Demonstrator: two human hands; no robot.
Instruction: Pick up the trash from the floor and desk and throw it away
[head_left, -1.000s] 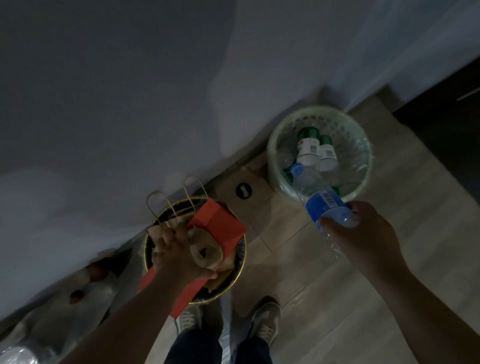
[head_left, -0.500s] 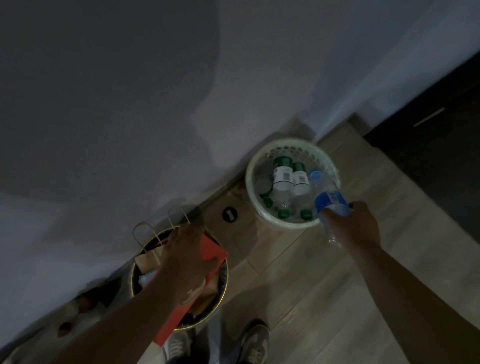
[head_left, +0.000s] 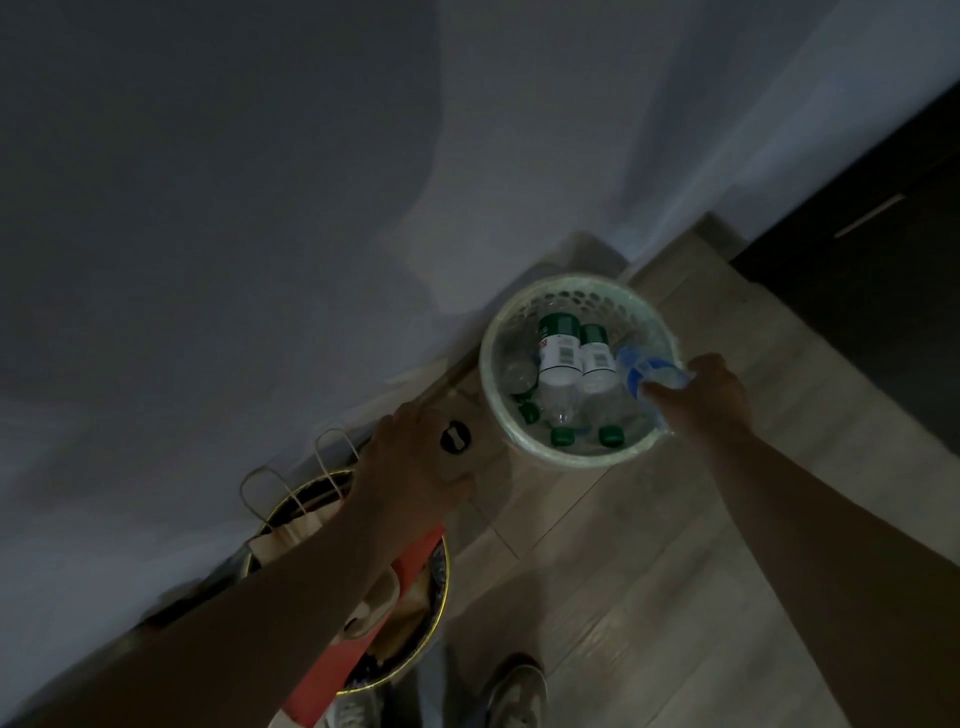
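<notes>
Over the right rim of the white perforated basket (head_left: 487, 364), the right hand (head_left: 701, 400) is gripping a clear bottle with a blue label (head_left: 652, 374). Its fingers and thumb are curling round the bottle's body while the bottle's top is tilting in over the basket. The right forearm is reaching in from the lower right, nearly straight. Left of the basket, the left hand (head_left: 410, 457) is hovering back-up above a gold-rimmed bin (head_left: 444, 566). Its fingers are curving away out of sight, so I cannot tell whether they are holding anything.

Inside the basket, two white-labelled bottles (head_left: 558, 358) with green bands are lying side by side, and one plain clear bottle (head_left: 514, 371) is lying to their left. Three green caps (head_left: 562, 436) are showing toward the basket's near rim. In the bin, lower left of the basket, one red bag (head_left: 358, 639) and one brown paper bag (head_left: 291, 535) are sticking up, with two looped handles (head_left: 260, 488) showing. Just left of the basket, one round black floor fitting (head_left: 454, 436) is sitting in the wooden floor (head_left: 597, 597). Well below the basket, two shoes (head_left: 519, 691) are showing.
</notes>
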